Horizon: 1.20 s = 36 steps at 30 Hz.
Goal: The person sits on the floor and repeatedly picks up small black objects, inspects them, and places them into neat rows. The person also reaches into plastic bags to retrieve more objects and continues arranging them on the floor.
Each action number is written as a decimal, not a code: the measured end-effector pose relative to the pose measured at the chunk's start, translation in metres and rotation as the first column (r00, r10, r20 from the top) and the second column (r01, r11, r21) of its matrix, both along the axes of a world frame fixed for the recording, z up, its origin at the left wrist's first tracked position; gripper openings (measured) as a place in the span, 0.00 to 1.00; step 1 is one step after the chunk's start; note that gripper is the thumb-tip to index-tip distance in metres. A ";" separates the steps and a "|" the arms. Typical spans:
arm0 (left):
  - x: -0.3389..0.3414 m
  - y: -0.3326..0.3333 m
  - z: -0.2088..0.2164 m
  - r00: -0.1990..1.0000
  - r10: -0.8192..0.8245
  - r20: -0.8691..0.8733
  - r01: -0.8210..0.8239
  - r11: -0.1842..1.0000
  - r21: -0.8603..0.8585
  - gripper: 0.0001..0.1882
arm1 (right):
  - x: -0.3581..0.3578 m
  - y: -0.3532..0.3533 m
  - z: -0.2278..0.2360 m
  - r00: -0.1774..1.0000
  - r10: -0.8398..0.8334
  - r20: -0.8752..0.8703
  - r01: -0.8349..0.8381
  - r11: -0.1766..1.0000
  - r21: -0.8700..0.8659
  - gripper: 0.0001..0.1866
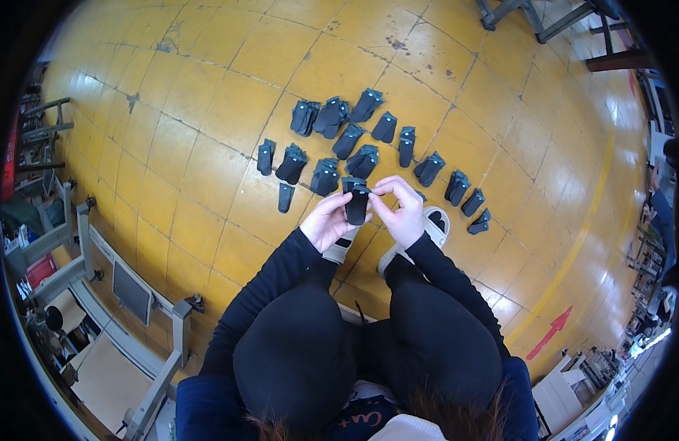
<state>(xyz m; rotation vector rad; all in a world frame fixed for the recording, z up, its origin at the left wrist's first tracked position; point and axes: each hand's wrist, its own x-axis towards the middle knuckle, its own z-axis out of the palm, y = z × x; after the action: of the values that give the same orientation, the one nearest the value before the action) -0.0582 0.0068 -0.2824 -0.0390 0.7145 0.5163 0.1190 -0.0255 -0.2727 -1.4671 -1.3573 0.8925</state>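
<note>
Black flat piece [357,209] sits between left hand [326,223] and right hand [403,214], touching both.

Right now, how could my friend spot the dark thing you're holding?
Find the yellow tiled floor, then the two black-clad knees in the picture's lower half. Just above them, a small, narrow dark piece sits between the left hand and the right hand. It's the only one held; its lookalikes lie on the floor.

I've got glossy yellow tile floor [199,81], dark stains [396,44] near the top, red arrow [550,333] lower right. Grey metal frame [83,235] left, grey furniture legs [564,26] upper right, bright light strip [658,339] far right.
</note>
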 end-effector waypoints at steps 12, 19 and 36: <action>0.001 -0.006 -0.004 0.999 0.022 -0.033 -0.024 0.998 -0.060 0.14 | 0.001 0.006 0.002 0.962 0.079 0.261 -0.131 0.973 0.191 0.17; -0.004 -0.003 -0.001 0.993 0.072 0.088 -0.055 0.982 -0.179 0.13 | 0.000 0.005 0.005 0.945 0.128 0.301 -0.207 0.946 0.248 0.15; -0.007 -0.013 -0.025 0.917 -0.188 -0.352 0.287 0.923 0.256 0.12 | -0.002 0.007 0.006 0.882 0.374 0.288 -0.389 0.921 -0.007 0.15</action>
<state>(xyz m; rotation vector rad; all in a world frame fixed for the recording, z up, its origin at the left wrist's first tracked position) -0.0648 -0.0063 -0.3079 0.4278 0.9382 0.3924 0.1170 -0.0185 -0.2665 -1.3457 -1.9189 0.9034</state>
